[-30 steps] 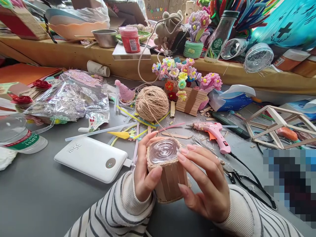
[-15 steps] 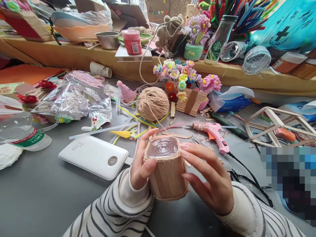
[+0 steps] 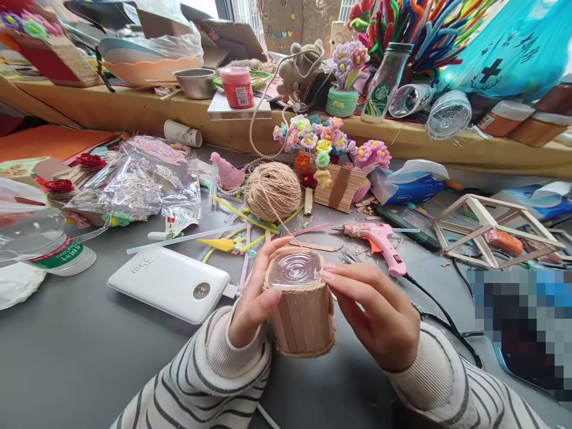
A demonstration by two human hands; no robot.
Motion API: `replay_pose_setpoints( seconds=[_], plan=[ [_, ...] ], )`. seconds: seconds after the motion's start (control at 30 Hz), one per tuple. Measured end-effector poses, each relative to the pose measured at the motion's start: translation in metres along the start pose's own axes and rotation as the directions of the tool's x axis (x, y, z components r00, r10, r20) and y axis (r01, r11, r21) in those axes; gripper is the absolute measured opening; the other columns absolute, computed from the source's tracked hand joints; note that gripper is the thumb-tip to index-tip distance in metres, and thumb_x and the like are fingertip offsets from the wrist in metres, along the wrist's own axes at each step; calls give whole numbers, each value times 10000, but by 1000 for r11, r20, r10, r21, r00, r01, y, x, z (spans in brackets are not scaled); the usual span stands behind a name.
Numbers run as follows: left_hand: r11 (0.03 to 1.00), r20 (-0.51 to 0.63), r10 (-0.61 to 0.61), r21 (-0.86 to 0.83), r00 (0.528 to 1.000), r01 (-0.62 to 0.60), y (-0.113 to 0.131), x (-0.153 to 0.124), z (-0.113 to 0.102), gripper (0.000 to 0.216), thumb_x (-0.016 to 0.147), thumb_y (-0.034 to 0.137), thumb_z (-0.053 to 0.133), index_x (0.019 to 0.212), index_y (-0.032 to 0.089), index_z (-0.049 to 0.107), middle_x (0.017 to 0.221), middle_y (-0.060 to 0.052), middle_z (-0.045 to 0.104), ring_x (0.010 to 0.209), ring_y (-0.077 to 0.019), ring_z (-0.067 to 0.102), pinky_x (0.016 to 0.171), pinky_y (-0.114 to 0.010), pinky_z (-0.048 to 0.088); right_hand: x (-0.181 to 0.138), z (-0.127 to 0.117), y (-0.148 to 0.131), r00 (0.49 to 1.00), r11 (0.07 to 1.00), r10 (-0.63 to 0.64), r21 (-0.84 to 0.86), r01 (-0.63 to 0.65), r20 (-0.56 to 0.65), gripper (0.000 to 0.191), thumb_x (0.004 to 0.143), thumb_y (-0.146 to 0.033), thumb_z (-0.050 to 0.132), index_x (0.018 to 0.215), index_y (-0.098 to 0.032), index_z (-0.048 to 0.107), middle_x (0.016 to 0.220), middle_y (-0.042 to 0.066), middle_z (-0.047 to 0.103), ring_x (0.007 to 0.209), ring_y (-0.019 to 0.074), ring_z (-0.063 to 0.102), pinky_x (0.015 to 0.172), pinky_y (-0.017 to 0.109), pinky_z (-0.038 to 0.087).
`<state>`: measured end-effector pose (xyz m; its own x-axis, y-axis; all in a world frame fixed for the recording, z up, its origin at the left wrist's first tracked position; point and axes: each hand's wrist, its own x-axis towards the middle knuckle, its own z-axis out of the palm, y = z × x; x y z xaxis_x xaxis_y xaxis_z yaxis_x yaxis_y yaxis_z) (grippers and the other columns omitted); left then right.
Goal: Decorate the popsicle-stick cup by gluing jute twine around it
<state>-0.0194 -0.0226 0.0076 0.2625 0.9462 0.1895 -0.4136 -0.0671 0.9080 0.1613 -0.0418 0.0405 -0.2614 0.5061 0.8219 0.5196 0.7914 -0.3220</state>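
Note:
I hold a small pot (image 3: 301,316) clad in wooden sticks and edged with twine, upside down, its clear plastic bottom (image 3: 295,269) facing up. My left hand (image 3: 254,298) wraps round its left side, thumb on the front. My right hand (image 3: 375,313) grips its right side, fingertips on the twine rim. A strand of twine runs from the pot up to the twine ball (image 3: 272,190) behind it. Both sleeves are striped.
On the grey table lie a white power bank (image 3: 170,283) to the left, a pink glue gun (image 3: 379,238) with a black cord to the right, a wooden stick frame (image 3: 487,229), a flower basket (image 3: 335,167), plastic bags (image 3: 134,179) and a bottle (image 3: 49,250).
The pot has tilted more upright and sunk slightly toward the table. My right fingers have drawn in closer to the rim. The view has shifted a little.

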Motion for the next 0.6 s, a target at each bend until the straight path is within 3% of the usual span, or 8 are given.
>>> replay_pose_setpoints(
  seconds=[0.17, 0.23, 0.37, 0.53, 0.6],
  plan=[
    [990, -113, -7, 141, 994, 23, 12, -2, 10, 745, 662, 520, 744, 1265, 198, 449, 1120, -112, 640, 1077, -318, 599, 989, -460, 409, -1, 1, -1, 1000, 1000, -24, -12, 24, -3, 333, 835, -17, 564, 1133, -150, 630, 977, 95, 718, 910, 171, 687, 758, 290, 581],
    [987, -102, -6, 159, 995, 22, 11, 1, 8, 706, 674, 462, 750, 1255, 194, 453, 1084, -110, 657, 1035, -303, 622, 957, -444, 434, -1, 0, -3, 1000, 1000, -26, -1, 26, 9, 306, 834, -17, 571, 1110, -132, 637, 977, 102, 714, 910, 171, 683, 766, 288, 578],
    [999, 86, 37, 7, 996, -38, 1, 13, -5, 691, 672, 453, 745, 1254, 207, 465, 1037, -100, 682, 923, -270, 671, 833, -395, 512, 4, -4, -5, 1000, 999, -1, 43, 0, 22, 245, 831, -17, 588, 1040, -126, 651, 956, 84, 712, 875, 141, 677, 765, 251, 574],
    [998, 268, 14, -61, 963, 2, 5, 31, -8, 744, 639, 514, 746, 1253, 201, 467, 1003, -109, 683, 904, -283, 678, 814, -418, 520, 16, -13, -7, 999, 998, 27, 64, -29, 18, 220, 828, -49, 612, 1011, -163, 656, 931, 48, 712, 846, 117, 683, 775, 206, 577],
    [996, 313, -77, -20, 947, 88, 12, 36, -3, 748, 632, 506, 756, 1245, 186, 473, 1014, -120, 682, 963, -304, 665, 864, -442, 499, 19, -17, -6, 999, 998, 27, 52, -29, 36, 213, 833, -62, 609, 1007, -171, 665, 925, 47, 715, 841, 124, 690, 764, 216, 586]
  ],
)
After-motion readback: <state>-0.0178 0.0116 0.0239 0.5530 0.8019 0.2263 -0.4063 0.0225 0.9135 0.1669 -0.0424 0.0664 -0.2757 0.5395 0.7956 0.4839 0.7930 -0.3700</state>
